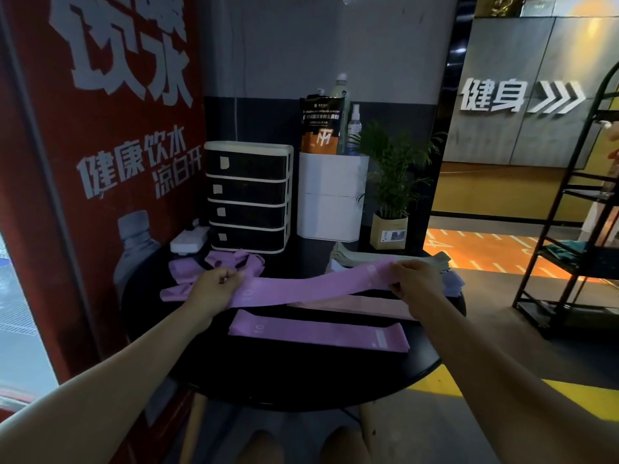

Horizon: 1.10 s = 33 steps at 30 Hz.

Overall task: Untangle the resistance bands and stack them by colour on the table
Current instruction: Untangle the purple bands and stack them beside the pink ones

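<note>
Over the black table (301,380) — both hands (214,286) (415,279) pinch a purple band (311,286) taut.

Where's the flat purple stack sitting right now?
In the head view, the flat purple stack lies on the black table, near its front edge, just in front of the pink bands.

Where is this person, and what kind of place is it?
Probably a gym: purple stretchy band in both hands, more bands stacked on the round table, and a protein powder bag behind.
</note>
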Motion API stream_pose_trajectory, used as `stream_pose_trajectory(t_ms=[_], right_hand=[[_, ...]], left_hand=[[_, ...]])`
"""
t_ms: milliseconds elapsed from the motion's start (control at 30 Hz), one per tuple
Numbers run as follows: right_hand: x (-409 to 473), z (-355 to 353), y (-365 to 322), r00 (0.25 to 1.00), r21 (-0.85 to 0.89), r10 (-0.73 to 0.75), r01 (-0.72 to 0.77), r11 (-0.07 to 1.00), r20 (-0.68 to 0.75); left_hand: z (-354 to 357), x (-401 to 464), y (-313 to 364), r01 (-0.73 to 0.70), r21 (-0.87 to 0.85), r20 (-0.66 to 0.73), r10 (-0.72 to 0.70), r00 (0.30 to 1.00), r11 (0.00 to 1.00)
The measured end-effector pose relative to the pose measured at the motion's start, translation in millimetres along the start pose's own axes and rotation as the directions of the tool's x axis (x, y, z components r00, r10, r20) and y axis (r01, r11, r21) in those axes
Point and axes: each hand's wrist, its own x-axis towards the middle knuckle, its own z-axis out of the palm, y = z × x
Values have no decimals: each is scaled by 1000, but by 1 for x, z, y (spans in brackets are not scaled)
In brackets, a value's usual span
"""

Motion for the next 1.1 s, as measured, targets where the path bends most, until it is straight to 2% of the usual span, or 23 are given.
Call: stream_pose_trajectory(t_ms=[67, 133, 200, 233, 333, 400, 533, 667, 800, 933, 1100], right_hand=[[0, -2, 9, 999, -21, 29, -29, 999, 22], [0, -4, 18, 998, -38, 52, -51, 998, 24], [-1, -8, 25, 997, -81, 77, -75, 994, 14], [-1, -9, 28, 996, -103, 86, -85, 991, 6], [-3, -14, 36, 994, -99, 108, -110, 989, -20], [-4, -16, 39, 991, -79, 132, -134, 988, -31], [-5, -20, 41, 987, -1, 158, -158, 987, -36], [-6, -24, 42, 985, 15, 174, -174, 985, -19], [-8, -27, 44, 985, -63, 173, -173, 983, -7], [-12, -32, 45, 989, -147, 148, -143, 979, 22], [-13, -39, 51, 999, -355, 34, -42, 934, -27]], left_hand=[[3, -3, 4, 42, -16, -17, -42, 999, 999], [7, -6, 11, 154, -133, 18, -154, 988, 979], [10, -7, 13, 311, -268, 81, -301, 950, 912], [10, -11, 16, 355, -313, 134, -329, 935, 881], [11, -15, 15, 427, -353, 327, -318, 890, 833], [9, -18, 14, 448, -351, 379, -313, 871, 822], [0, -14, 7, 438, -362, 378, -300, 876, 823], [-6, -14, 7, 363, -330, 287, -274, 918, 871], [-6, -13, 4, 298, -266, 177, -257, 950, 917], [-2, -13, 0, 294, -260, 139, -265, 954, 920], [1, -12, -13, 176, -86, 43, -173, 984, 981]])
